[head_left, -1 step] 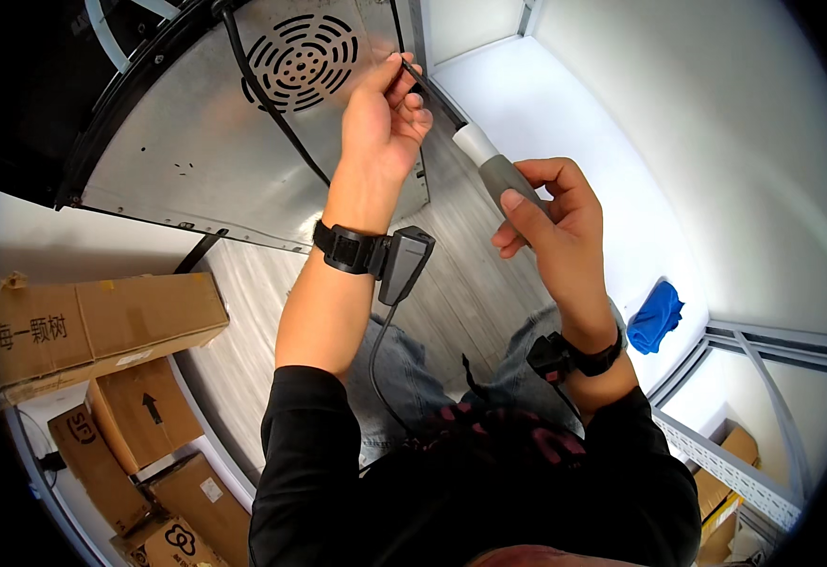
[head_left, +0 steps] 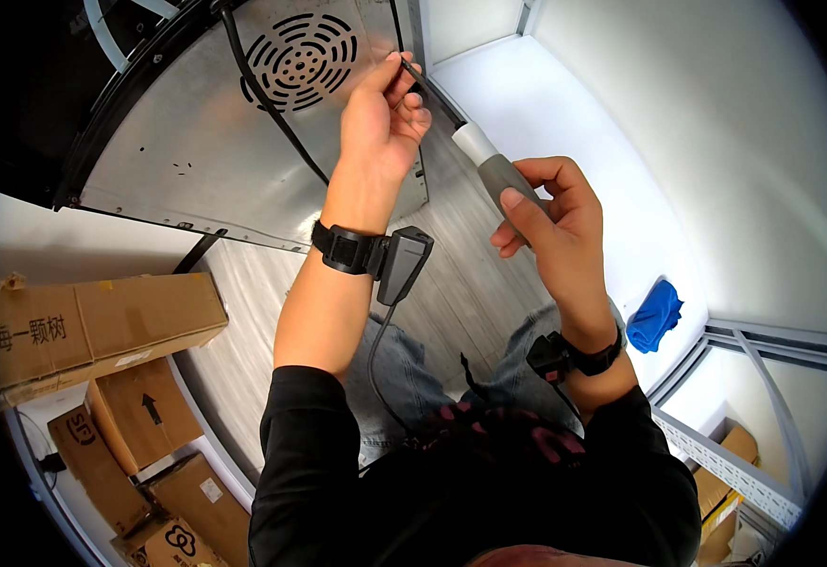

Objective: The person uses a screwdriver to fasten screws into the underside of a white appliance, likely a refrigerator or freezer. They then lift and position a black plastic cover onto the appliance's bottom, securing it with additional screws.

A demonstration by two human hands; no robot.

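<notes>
My right hand is wrapped around the grey handle of a screwdriver, which has a white collar and a long dark shaft. The shaft slants up and left to the edge of a metal appliance panel. There my left hand is closed, thumb and fingers pinched around the shaft's tip end. Whether a screw sits between those fingertips is hidden. Round vent slots show in the panel beside my left hand. A black cable runs down across the panel to behind my left forearm.
Cardboard boxes are stacked on shelving at the left. A white shelf surface lies right of the screwdriver, with a blue cloth-like bundle on it. Metal shelf framing and more boxes stand at lower right. Wood-look floor shows between.
</notes>
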